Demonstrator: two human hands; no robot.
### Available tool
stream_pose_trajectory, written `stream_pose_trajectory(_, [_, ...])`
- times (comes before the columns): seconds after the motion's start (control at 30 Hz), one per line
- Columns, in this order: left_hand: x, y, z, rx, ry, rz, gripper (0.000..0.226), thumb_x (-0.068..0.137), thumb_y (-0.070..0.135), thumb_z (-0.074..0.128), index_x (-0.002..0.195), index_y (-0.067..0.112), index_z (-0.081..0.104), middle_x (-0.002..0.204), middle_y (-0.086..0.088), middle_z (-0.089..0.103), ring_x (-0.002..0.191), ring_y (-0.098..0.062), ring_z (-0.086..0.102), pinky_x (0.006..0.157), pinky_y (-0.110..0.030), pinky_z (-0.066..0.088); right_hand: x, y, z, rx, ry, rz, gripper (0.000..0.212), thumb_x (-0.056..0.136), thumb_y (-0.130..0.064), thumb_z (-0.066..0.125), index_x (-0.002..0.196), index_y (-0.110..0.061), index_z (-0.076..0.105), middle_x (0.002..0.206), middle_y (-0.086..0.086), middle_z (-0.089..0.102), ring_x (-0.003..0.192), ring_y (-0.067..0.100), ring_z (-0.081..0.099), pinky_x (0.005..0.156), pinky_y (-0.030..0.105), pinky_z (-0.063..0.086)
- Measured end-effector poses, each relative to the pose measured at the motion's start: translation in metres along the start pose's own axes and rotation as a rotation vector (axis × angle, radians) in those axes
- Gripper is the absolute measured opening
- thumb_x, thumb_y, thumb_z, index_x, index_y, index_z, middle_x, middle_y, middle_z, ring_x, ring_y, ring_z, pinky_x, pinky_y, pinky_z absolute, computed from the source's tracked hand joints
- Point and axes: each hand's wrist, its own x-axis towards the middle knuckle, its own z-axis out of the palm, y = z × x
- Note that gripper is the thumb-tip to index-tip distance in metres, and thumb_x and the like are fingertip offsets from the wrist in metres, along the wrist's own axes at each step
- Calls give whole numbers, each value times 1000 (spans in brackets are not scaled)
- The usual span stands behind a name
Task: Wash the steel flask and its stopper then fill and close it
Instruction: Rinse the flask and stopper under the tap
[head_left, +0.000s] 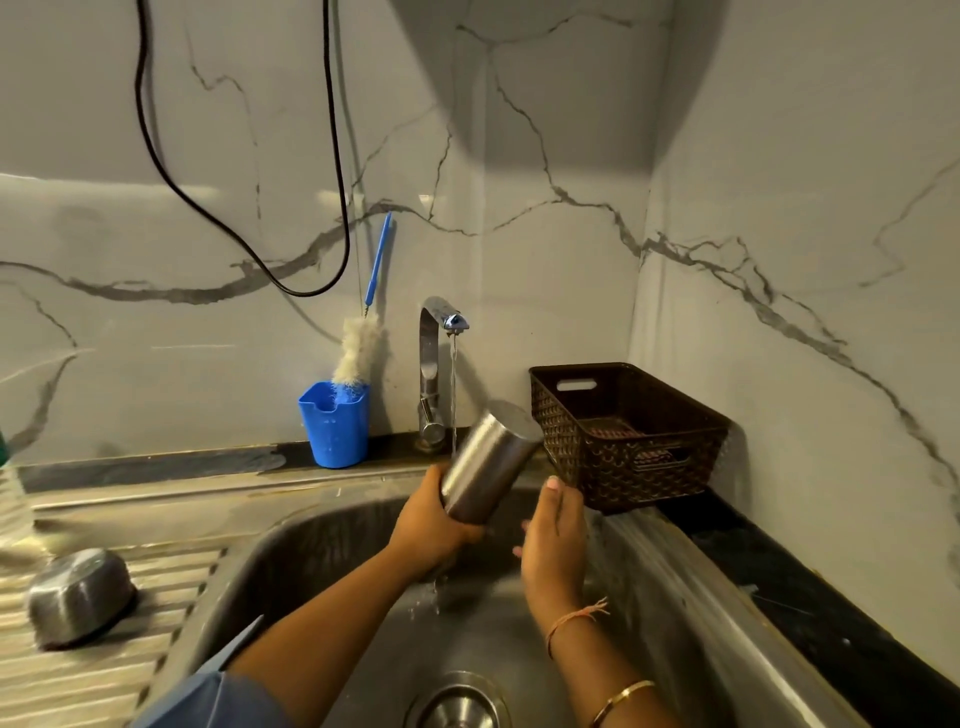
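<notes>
One hand alone carries the steel flask (488, 457): the left hand (431, 525) wraps its lower end and holds it tilted over the sink (311, 545), flat base up, at the running stream of the tap (431, 358). The right hand (553, 540) hangs spread and empty just beside it. Wet steel in a single grip could slip and drop into the basin. Water hitting the slanted wall may splash the desk (779, 597). The stopper is not in view.

Dim, yellowish light from above. Throws a broad dark shadow high on the marble wall (545, 93). Leaves a pale glare band across the wall's left part, soft glints on the steel flask (485, 462) and the sink (311, 545) wall. Bows straight lines toward the edges; smears the steel bowl (78, 597) at far left.
</notes>
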Motion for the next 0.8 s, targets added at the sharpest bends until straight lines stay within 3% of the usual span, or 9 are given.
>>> stream_pose_trajectory(0.07, [-3, -3, -2, 151, -21, 63, 84, 63, 21, 83, 132, 28, 36, 129, 0, 51, 116, -17, 49, 99, -38, 46, 1, -2, -3, 76, 39, 66, 23, 98, -46, 31, 97, -28, 46, 96, 3, 57, 85, 20, 58, 76, 45, 53])
stream_pose_trajectory(0.17, [-2, -1, -7, 446, -38, 173, 84, 68, 31, 79, 137, 33, 32, 137, 2, 43, 127, -20, 40, 111, -45, 31, 6, -9, -13, 146, 156, 44, 20, 100, -33, 33, 108, -19, 46, 96, 2, 52, 75, 10, 50, 61, 22, 40])
stream_pose_trajectory(0.3, [-1, 11, -16, 873, -53, 448, 75, 77, 37, 69, 140, 36, 28, 145, 0, 31, 137, -25, 24, 116, -47, 6, 15, 0, -17, -24, 187, 14, 24, 97, -26, 46, 100, -6, 59, 92, 9, 60, 82, 24, 55, 56, 26, 36])
stream_pose_trajectory(0.43, [-1, 17, -19, 1194, -98, 703, 66, 83, 26, 65, 140, 33, 31, 146, -7, 32, 140, -29, 24, 115, -51, 0, 13, 3, -19, -192, 33, 60, 25, 96, -25, 45, 76, -14, 54, 67, 5, 56, 69, 26, 55, 57, 31, 38])
stream_pose_trajectory(0.5, [0, 19, -22, 1252, -118, 851, 62, 80, 24, 69, 135, 30, 41, 141, -9, 42, 136, -30, 34, 113, -51, 2, 9, -1, -18, -195, -154, 97, 29, 97, -34, 42, 75, -18, 51, 69, -1, 55, 68, 19, 53, 59, 29, 38])
stream_pose_trajectory(0.63, [9, 26, -33, 1331, -109, 1006, 74, 50, 34, 88, 117, 33, 57, 116, -1, 64, 113, -23, 60, 105, -48, 24, -3, -5, -14, -229, -601, 105, 26, 94, -47, 45, 114, -30, 48, 107, -5, 58, 98, 13, 56, 79, 27, 44])
stream_pose_trajectory(0.7, [14, 27, -40, 1323, -120, 1068, 81, 47, 34, 89, 120, 33, 52, 117, -1, 64, 114, -23, 59, 105, -49, 26, -6, -4, -15, -220, -705, 47, 48, 91, -42, 54, 134, -34, 34, 123, -6, 50, 106, 11, 52, 79, 21, 45])
stream_pose_trajectory(0.8, [19, 31, -48, 1330, -118, 1182, 86, 50, 29, 89, 125, 32, 47, 122, -4, 62, 119, -25, 56, 107, -52, 29, -5, 0, -16, -217, -777, 74, 77, 87, -36, 63, 146, -35, 13, 134, -2, 43, 110, 14, 50, 76, 18, 44])
